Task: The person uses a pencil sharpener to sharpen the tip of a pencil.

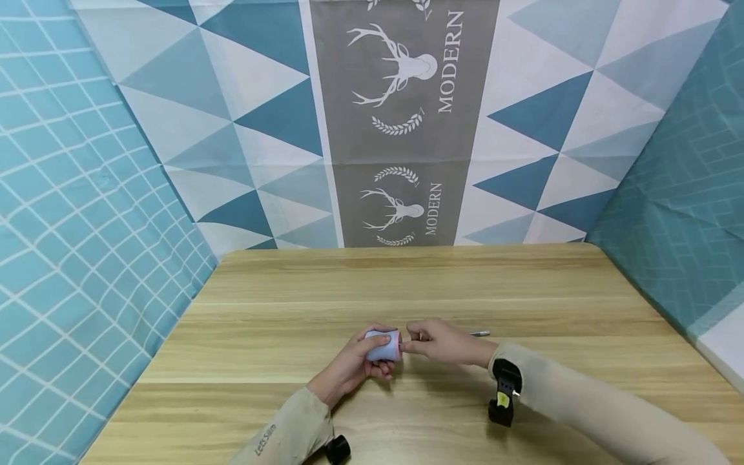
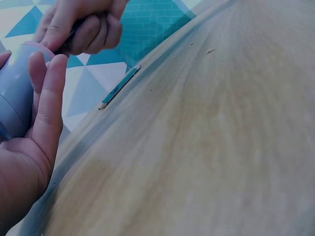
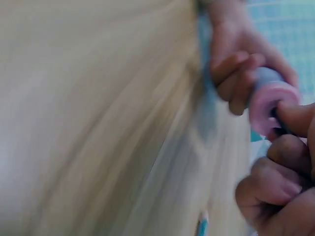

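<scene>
My left hand (image 1: 351, 365) grips a light-blue cylinder with a pink end, which looks like a pencil sharpener (image 1: 380, 347). It is held sideways over the table, its pink end facing my right hand (image 1: 444, 342). In the right wrist view the pink end (image 3: 261, 105) has a round opening. My right thumb and fingers pinch a dark thin piece (image 3: 279, 120) right at that opening; most of it is hidden by the fingers, and I cannot tell what it is. Beyond my right hand a teal pencil (image 2: 119, 88) lies on the table.
The wood-grain table (image 1: 261, 297) spans the space below both hands. Patterned cloth (image 1: 401, 129) hangs behind its far edge, with blue tiled cloth (image 1: 75, 226) on the left and teal cloth (image 1: 680, 213) on the right. A white surface (image 1: 723, 352) shows at the right edge.
</scene>
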### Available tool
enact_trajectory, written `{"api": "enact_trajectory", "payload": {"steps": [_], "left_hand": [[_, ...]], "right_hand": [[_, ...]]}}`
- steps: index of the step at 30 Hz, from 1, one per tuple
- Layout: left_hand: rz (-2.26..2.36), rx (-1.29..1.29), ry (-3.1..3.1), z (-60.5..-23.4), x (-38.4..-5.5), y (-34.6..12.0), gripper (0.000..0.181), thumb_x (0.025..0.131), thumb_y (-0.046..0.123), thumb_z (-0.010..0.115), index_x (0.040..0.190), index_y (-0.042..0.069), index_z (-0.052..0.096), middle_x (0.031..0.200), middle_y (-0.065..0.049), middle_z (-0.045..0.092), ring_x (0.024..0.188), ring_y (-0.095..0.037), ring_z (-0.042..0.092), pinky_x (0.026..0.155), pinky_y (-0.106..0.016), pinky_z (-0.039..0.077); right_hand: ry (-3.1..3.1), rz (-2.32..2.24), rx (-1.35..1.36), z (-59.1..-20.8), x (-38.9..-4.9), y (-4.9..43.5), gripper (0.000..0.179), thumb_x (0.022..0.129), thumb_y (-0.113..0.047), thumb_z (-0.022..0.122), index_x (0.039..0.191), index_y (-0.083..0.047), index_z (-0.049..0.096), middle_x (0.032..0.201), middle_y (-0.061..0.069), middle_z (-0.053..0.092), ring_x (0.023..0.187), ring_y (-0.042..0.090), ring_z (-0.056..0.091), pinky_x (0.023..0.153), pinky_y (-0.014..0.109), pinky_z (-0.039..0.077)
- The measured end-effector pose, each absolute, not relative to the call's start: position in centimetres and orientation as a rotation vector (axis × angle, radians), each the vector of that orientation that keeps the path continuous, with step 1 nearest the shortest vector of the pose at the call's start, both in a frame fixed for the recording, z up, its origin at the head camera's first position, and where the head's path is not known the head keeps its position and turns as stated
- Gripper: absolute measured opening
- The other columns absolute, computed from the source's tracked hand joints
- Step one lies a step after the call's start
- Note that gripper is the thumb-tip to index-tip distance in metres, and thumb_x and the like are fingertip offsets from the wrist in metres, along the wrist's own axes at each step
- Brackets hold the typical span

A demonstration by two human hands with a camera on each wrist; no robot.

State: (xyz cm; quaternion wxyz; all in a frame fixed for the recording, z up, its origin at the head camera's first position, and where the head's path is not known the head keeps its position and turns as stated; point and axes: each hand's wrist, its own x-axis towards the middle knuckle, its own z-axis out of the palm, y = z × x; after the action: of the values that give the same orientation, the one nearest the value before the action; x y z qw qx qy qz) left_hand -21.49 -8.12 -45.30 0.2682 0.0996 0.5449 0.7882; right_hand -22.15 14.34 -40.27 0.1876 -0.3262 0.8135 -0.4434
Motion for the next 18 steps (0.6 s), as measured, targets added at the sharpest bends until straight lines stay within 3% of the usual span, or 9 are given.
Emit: {"api": "enact_trajectory", "payload": {"steps": [4,8,12,18], "left_hand": [[2.115,0.301,1.477,-45.2,-21.4,-8.1,0.034,0.096,0.016,0.057,0.127,0.004,0.056,0.081,-0.011,0.065,0.056,-0.011,0.063,0.059,-0.032,0.061],[2.110,0.324,1.486,-45.2,-21.4,-8.1,0.032,0.096,0.015,0.057,0.127,0.005,0.056,0.080,-0.011,0.066,0.055,-0.012,0.063,0.058,-0.033,0.061],[2.127,0.335,1.500,-45.2,-21.5,-8.2,0.025,0.096,0.015,0.056,0.120,0.011,0.061,0.077,-0.010,0.065,0.054,-0.011,0.062,0.057,-0.032,0.060],[2.144,0.344,1.489,-45.1,-21.6,-8.4,0.029,0.096,0.017,0.056,0.124,0.011,0.059,0.080,-0.010,0.064,0.056,-0.011,0.061,0.059,-0.033,0.061]], "right_hand": [[1.805,-1.471,-0.410,-40.1,-22.6,14.6,0.028,0.103,-0.022,0.054,0.079,-0.010,0.045,0.050,-0.006,0.024,0.042,0.007,0.017,0.039,0.020,0.016],[1.683,-1.490,-0.277,-40.2,-22.9,14.7,0.025,0.104,-0.024,0.052,0.084,-0.011,0.047,0.051,-0.007,0.022,0.042,0.006,0.016,0.040,0.019,0.014],[1.861,-1.476,-0.420,-40.0,-22.5,14.7,0.036,0.101,-0.026,0.058,0.076,-0.007,0.041,0.052,-0.004,0.025,0.044,0.010,0.018,0.042,0.024,0.018],[2.419,-1.197,-1.025,-39.5,-21.8,15.5,0.017,0.100,-0.015,0.058,0.092,-0.001,0.064,0.062,-0.008,0.047,0.050,0.003,0.035,0.045,0.021,0.033]]}}
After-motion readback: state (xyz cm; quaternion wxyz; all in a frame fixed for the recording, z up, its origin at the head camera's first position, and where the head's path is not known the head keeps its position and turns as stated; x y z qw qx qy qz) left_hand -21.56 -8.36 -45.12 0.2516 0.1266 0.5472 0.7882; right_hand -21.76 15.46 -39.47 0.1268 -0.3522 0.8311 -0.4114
